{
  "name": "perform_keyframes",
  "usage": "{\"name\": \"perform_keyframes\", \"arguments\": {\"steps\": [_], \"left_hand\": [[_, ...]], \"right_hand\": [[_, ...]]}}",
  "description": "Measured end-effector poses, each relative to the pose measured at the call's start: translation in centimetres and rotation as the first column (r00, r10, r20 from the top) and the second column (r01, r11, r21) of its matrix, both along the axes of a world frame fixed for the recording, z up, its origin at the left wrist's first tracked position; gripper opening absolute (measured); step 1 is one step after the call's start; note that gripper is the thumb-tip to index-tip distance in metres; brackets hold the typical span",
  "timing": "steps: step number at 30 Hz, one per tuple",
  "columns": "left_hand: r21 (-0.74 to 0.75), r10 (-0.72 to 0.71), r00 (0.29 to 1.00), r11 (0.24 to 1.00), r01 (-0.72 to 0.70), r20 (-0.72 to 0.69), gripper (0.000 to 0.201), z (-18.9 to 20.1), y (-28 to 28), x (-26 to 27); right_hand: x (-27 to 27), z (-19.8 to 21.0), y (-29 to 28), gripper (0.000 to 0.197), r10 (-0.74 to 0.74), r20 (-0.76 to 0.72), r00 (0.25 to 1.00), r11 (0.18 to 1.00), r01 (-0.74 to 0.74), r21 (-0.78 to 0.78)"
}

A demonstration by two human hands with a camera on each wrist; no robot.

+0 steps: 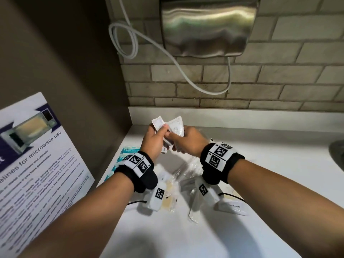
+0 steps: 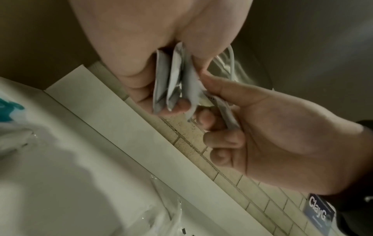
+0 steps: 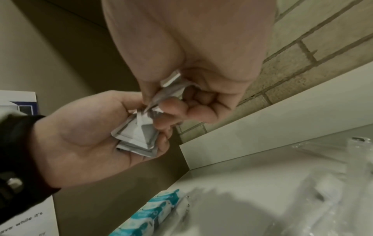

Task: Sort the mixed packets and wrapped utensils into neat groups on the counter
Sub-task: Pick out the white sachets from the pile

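Both hands are raised above the white counter [image 1: 270, 164], close together. My left hand [image 1: 156, 137] grips a small fan of white square packets [image 1: 157, 123]; the left wrist view shows them edge-on between thumb and fingers [image 2: 168, 83]. My right hand [image 1: 183, 139] pinches more white packets [image 1: 176, 127], and its fingers meet the left hand's bundle [image 3: 137, 134]. Teal-and-white packets [image 1: 128, 152] lie on the counter at the left. Clear-wrapped utensils [image 1: 186, 174] lie scattered under my wrists.
A white toothpaste box [image 1: 234, 206] lies on the counter at the right. A microwave guidelines sign [image 1: 37, 155] leans on the left wall. A steel wall unit [image 1: 208, 25] with a looping cable [image 1: 186, 75] hangs on the tiled wall. A dark sink edge [image 1: 337, 153] shows far right.
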State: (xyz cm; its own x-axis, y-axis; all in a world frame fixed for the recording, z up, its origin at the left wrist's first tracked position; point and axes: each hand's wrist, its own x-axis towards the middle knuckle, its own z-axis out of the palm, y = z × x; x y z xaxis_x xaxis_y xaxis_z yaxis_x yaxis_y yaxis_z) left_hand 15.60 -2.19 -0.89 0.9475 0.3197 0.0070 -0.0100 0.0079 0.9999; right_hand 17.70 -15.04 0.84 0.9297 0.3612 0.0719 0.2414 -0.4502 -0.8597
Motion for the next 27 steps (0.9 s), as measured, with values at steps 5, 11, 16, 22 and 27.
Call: {"name": "perform_keyframes", "arguments": {"steps": [5, 11, 16, 22, 27], "left_hand": [[-0.017, 0.022, 0.997, 1.000, -0.023, -0.071, 0.021, -0.4, 0.9, 0.2], [-0.015, -0.066, 0.991, 0.998, 0.065, -0.112, 0.022, -0.7, 0.8, -0.4], [-0.013, -0.089, 0.987, 0.996, 0.088, -0.137, 0.027, -1.2, 0.2, -0.6], [-0.109, -0.176, 0.963, 0.982, 0.157, -0.204, 0.036, -1.5, -0.4, -0.9], [-0.131, -0.272, 0.938, 0.960, 0.248, -0.215, 0.052, -1.5, -1.8, -1.1]], "right_hand": [[0.2, 0.3, -0.2, 0.028, -0.056, -0.119, 0.991, 0.991, 0.069, 0.112], [0.9, -0.5, -0.4, 0.018, -0.022, -0.273, 0.962, 0.977, 0.079, 0.200], [0.6, -1.4, -1.0, 0.020, 0.067, -0.333, 0.941, 0.957, 0.035, 0.289], [0.6, -2.2, -2.3, 0.019, 0.033, -0.312, 0.949, 0.966, 0.050, 0.254], [0.2, -2.8, -3.3, 0.018, 0.036, -0.294, 0.955, 0.982, 0.021, 0.190]]}}
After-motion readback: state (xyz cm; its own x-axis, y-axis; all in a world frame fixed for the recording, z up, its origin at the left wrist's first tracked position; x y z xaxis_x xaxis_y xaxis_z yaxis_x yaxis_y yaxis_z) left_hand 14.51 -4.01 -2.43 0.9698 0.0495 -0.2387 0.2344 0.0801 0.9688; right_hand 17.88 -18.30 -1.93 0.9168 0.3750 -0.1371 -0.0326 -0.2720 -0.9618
